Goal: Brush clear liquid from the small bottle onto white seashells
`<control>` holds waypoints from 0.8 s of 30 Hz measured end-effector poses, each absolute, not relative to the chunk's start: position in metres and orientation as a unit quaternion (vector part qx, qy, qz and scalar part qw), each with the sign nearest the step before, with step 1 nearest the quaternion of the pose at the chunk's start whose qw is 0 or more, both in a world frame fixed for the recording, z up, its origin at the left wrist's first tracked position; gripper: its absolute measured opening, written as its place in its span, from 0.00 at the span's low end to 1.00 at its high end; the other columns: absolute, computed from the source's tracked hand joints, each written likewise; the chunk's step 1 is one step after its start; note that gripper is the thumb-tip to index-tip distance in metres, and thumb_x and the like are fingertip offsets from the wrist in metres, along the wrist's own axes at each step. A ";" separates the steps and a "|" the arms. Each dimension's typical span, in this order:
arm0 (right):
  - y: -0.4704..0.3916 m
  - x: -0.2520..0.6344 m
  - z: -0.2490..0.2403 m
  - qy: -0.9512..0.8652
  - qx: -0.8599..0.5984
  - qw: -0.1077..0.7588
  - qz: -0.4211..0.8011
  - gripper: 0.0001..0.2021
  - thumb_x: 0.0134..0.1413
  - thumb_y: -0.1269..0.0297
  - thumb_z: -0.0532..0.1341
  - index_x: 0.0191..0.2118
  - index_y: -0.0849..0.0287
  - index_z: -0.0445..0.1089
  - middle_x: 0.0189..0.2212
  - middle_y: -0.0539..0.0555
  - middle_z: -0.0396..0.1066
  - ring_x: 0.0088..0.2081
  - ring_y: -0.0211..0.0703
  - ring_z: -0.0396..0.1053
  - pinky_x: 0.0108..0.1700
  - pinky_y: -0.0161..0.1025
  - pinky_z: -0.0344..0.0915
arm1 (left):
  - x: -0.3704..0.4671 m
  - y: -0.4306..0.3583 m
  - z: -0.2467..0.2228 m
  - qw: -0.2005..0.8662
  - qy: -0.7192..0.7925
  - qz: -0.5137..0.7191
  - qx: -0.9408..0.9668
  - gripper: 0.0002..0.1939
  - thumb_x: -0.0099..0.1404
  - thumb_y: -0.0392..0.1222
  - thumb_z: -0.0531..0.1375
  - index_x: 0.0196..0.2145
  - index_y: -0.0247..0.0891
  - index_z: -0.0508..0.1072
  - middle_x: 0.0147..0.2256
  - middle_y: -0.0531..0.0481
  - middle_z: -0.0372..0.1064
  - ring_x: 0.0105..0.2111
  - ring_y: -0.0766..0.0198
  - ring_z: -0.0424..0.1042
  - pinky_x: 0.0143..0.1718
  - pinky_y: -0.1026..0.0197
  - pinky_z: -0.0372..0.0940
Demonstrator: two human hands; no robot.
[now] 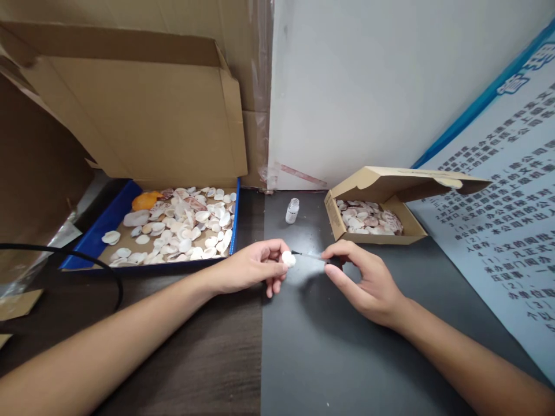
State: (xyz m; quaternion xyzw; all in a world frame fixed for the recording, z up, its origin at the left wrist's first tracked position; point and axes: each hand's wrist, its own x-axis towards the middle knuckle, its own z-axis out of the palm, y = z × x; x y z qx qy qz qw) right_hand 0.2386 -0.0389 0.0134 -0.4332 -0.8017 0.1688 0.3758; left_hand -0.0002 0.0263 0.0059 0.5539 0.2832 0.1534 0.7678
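Note:
Between the thumb and fingers of my left hand (255,267) is a small white seashell (288,259), held up over the grey tabletop. My right hand (364,280) pinches the end of a thin brush (310,256) with a pale stem and a dark tip. That tip points left and reaches the shell's edge; whether it touches, I cannot tell. Just beyond both hands stands a small uncapped glass bottle (292,211) with a white label.
At the left, a blue-sided cardboard box (95,228) with its lid up holds many shells (186,222). A smaller cardboard box (373,237) with shells stands at the back right. A black cable (87,254) curves in from the left. A printed poster (498,190) borders the right.

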 end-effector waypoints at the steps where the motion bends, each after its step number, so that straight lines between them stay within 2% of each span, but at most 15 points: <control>1: -0.039 0.239 0.013 -0.803 -0.430 0.374 0.173 0.04 0.65 0.68 0.59 0.44 0.55 0.67 0.32 0.50 0.72 0.30 0.37 0.69 0.33 0.33 0.67 | 0.000 0.026 0.006 0.767 0.284 0.154 0.553 0.15 0.64 0.48 0.65 0.35 0.38 0.63 0.24 0.57 0.67 0.22 0.70 0.69 0.24 0.66 0.66; 5: -0.038 0.240 0.013 -0.801 -0.437 0.374 0.167 0.03 0.64 0.68 0.61 0.43 0.56 0.69 0.32 0.50 0.71 0.27 0.36 0.67 0.32 0.34 0.66 | 0.000 0.026 0.004 0.767 0.288 0.156 0.552 0.14 0.64 0.47 0.65 0.36 0.38 0.64 0.25 0.57 0.68 0.23 0.70 0.69 0.24 0.66 0.66; 11: -0.039 0.240 0.013 -0.816 -0.394 0.376 0.195 0.06 0.64 0.69 0.60 0.46 0.55 0.70 0.33 0.51 0.72 0.30 0.37 0.69 0.34 0.35 0.67 | 0.000 0.026 0.004 0.770 0.286 0.162 0.547 0.14 0.63 0.46 0.65 0.35 0.38 0.63 0.25 0.58 0.67 0.22 0.70 0.69 0.23 0.66 0.66; 15: -0.038 0.239 0.013 -0.806 -0.431 0.362 0.182 0.03 0.63 0.70 0.61 0.42 0.57 0.70 0.30 0.50 0.69 0.26 0.35 0.64 0.31 0.34 0.64 | 0.000 0.026 0.006 0.768 0.287 0.165 0.548 0.13 0.63 0.44 0.65 0.35 0.37 0.64 0.25 0.58 0.67 0.22 0.71 0.68 0.23 0.67 0.66; 20: -0.039 0.240 0.014 -0.818 -0.393 0.368 0.203 0.04 0.64 0.69 0.59 0.44 0.56 0.69 0.32 0.51 0.71 0.30 0.38 0.68 0.34 0.35 0.66 | 0.000 0.026 0.005 0.768 0.286 0.164 0.549 0.12 0.64 0.44 0.64 0.34 0.38 0.63 0.24 0.58 0.67 0.22 0.70 0.68 0.23 0.66 0.66; 24: -0.039 0.239 0.014 -0.807 -0.424 0.363 0.193 0.03 0.64 0.70 0.59 0.41 0.56 0.69 0.30 0.50 0.68 0.27 0.36 0.65 0.31 0.34 0.64 | 0.000 0.026 0.004 0.768 0.284 0.165 0.551 0.11 0.64 0.43 0.63 0.35 0.38 0.64 0.24 0.58 0.67 0.22 0.70 0.69 0.23 0.66 0.66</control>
